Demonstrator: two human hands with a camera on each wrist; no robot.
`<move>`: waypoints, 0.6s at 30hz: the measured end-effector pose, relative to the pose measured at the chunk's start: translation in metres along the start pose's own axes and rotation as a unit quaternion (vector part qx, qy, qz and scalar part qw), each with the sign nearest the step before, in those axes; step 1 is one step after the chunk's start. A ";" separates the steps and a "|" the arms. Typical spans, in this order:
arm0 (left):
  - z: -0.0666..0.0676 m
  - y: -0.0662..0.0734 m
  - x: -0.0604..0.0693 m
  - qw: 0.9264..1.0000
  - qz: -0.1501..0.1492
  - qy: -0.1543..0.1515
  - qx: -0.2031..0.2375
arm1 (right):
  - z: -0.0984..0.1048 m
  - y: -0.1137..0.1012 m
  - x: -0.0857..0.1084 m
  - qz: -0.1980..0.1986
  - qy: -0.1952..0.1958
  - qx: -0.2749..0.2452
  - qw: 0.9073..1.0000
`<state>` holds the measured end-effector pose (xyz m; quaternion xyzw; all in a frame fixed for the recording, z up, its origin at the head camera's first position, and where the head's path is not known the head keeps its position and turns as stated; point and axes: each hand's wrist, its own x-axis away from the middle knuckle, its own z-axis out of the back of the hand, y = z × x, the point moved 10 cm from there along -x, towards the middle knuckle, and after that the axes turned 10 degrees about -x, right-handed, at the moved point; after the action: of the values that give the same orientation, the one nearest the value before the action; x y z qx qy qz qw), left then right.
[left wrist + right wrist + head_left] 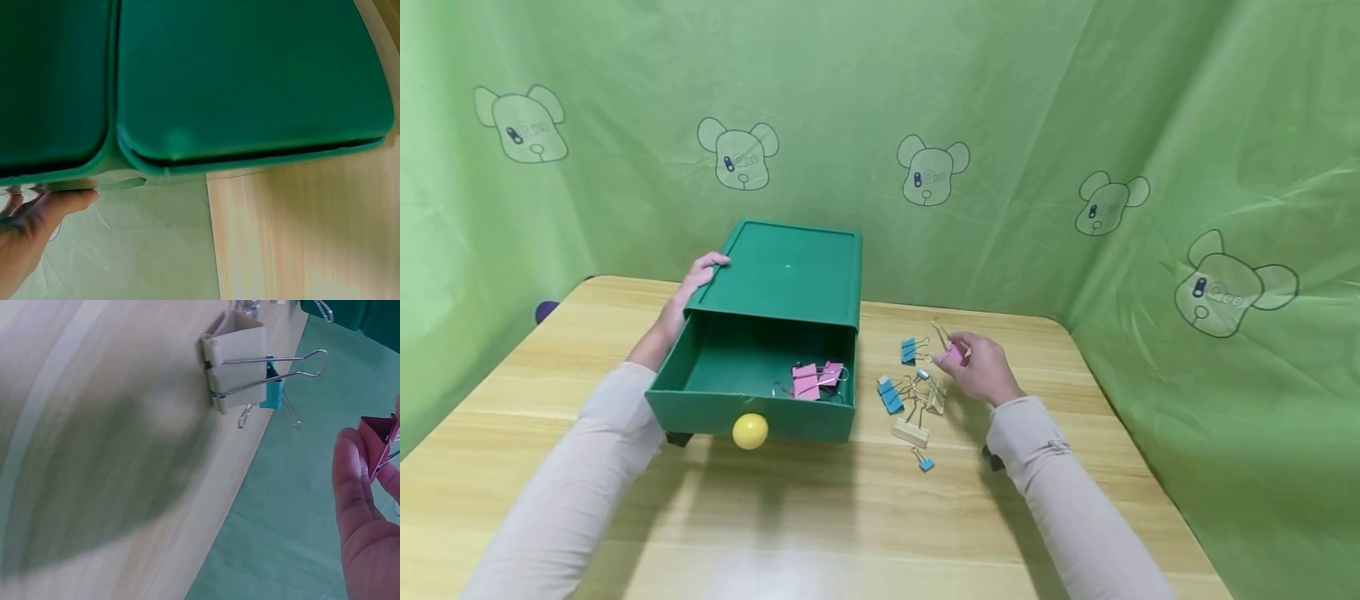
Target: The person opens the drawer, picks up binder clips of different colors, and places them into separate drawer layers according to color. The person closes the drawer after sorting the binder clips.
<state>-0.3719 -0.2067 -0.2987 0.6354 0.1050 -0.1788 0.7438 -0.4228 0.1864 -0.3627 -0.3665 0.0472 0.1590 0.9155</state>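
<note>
A green drawer box (782,271) stands on the table with its drawer (700,402) pulled out towards me. My left hand (679,302) rests against the box's left side, fingertips at the top edge; the left wrist view shows the same hand (31,228) beside the green plastic. My right hand (988,371) pinches a pink binder clip (956,353) above the table, right of the pile. Close up, that pink clip (374,444) sits between thumb and fingers. Inside the drawer lie pink binder clips (806,382) at the right front corner.
Right of the box lie blue binder clips (891,395), cream ones (911,432) and a small blue one (924,463) near the front. A yellow knob (750,431) juts from the drawer front. Green curtains (835,100) surround the wooden table (925,533).
</note>
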 end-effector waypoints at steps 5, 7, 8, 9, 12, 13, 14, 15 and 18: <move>-0.001 0.000 0.001 1.000 0.003 0.004 0.002 | 0.001 -0.007 0.001 -0.003 -0.007 -0.016 1.000; -0.001 0.000 0.001 1.000 0.002 0.004 0.003 | 0.002 -0.011 0.001 0.002 -0.009 -0.015 1.000; -0.001 0.000 0.001 1.000 0.002 0.004 0.003 | 0.002 -0.012 0.001 0.006 -0.009 -0.015 1.000; -0.001 0.000 0.001 1.000 0.002 0.004 0.003 | 0.002 -0.014 0.001 0.010 -0.010 -0.015 1.000; -0.001 0.000 0.001 1.000 0.002 0.004 0.002 | 0.002 -0.020 0.002 0.019 -0.009 -0.025 0.999; -0.001 0.000 0.001 1.000 0.003 0.005 0.002 | 0.002 -0.021 0.002 0.020 -0.009 -0.029 0.999; -0.001 0.000 0.001 1.000 0.004 0.005 0.002 | 0.002 -0.023 0.002 0.021 -0.008 -0.032 0.999; -0.001 0.000 0.001 1.000 0.003 0.005 0.001 | 0.003 -0.024 0.003 0.023 -0.007 -0.034 0.999; 0.000 0.000 0.001 1.000 0.004 0.004 0.000 | 0.004 -0.029 0.005 0.028 -0.003 -0.037 0.999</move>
<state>-0.3708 -0.2066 -0.2992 0.6362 0.1055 -0.1737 0.7443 -0.4091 0.1706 -0.3413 -0.3984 0.0491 0.1870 0.8966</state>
